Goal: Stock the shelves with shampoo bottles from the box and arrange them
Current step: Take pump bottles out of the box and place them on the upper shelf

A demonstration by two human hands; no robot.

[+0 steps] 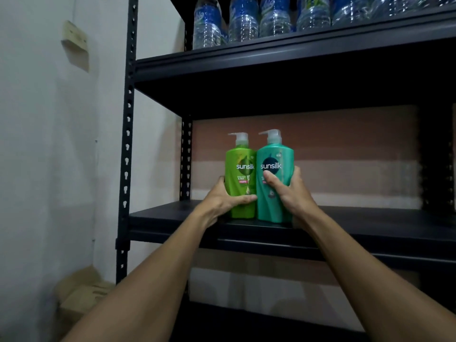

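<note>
My left hand (223, 199) grips the green bottle (241, 178), my right hand (287, 191) grips the teal bottle (275, 178); both upright, touching, on the shelf (370, 223) near its left post (127, 144).

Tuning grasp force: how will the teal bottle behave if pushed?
Probably tips under a high push: the teal bottle is tall, narrow-based. Glossy plastic, likely slippery. The right hand wraps it without denting, so probably stiff.
</note>
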